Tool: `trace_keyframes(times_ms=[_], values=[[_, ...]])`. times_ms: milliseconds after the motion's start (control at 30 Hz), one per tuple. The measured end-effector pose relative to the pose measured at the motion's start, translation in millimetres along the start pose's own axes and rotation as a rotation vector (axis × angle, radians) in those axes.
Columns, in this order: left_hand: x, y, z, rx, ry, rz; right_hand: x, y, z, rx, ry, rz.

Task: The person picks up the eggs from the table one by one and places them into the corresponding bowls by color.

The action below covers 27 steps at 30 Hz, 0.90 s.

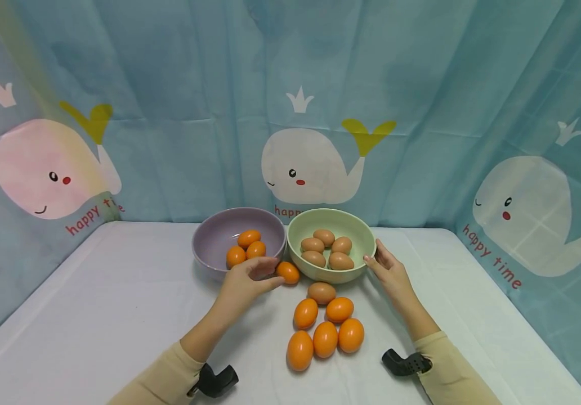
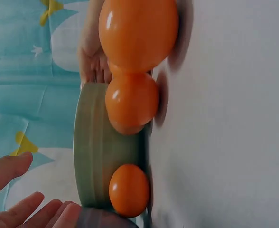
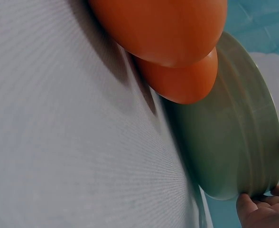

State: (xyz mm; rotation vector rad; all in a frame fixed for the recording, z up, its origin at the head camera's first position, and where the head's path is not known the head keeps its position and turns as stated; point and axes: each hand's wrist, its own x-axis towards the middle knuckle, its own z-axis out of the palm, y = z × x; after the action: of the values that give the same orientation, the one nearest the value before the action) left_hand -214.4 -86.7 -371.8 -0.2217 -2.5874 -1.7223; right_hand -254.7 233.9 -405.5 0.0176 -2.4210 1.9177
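My left hand (image 1: pixel 246 283) hovers at the front of a purple bowl (image 1: pixel 209 242), thumb and fingers apart with nothing between them. Just off its fingertips, an orange egg (image 1: pixel 287 273) lies on the table against the two bowls. In the left wrist view the left fingers (image 2: pixel 23 164) are spread beside the green bowl (image 2: pixel 89 147). My right hand (image 1: pixel 392 275) holds the right rim of that green bowl (image 1: pixel 326 274), thumb at the rim and fingers along the outer wall. Several brown eggs (image 1: pixel 324 237) lie inside it; three orange eggs (image 1: pixel 249 238) show in the purple bowl.
In front of the green bowl, a brown egg (image 1: pixel 321 293) and several orange eggs (image 1: pixel 325 339) stand grouped on the white table (image 1: pixel 93 315). A blue curtain (image 1: pixel 184 169) with whale prints hangs behind the bowls and along both sides.
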Motion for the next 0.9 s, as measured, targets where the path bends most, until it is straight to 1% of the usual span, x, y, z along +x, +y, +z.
trace_keyframes(times_ms=[200,300,400,567,667,800,900], values=[[-6.0,3.3,13.1,0.0,-0.044,-0.014,-0.9,-1,-1,0.005,-0.002,0.001],[-7.9,2.1,19.4,-0.008,-0.078,-0.038,-1.0,-1,-1,0.009,-0.005,0.001],[-8.6,-0.9,24.2,-0.002,-0.13,-0.042,-0.6,0,-1,0.011,-0.006,-0.003],[-8.9,-6.5,29.3,0.03,-0.256,-0.019,-1.0,0,0,0.009,-0.011,-0.003],[-9.4,-8.6,31.9,0.018,-0.313,-0.016,-1.6,-1,0,0.008,-0.013,0.002],[-8.8,-11.3,35.0,-0.018,-0.349,-0.014,-1.7,-1,0,0.0,-0.007,0.013],[-8.1,-12.5,36.2,-0.013,-0.366,-0.012,-1.3,-1,0,-0.001,-0.006,0.016]])
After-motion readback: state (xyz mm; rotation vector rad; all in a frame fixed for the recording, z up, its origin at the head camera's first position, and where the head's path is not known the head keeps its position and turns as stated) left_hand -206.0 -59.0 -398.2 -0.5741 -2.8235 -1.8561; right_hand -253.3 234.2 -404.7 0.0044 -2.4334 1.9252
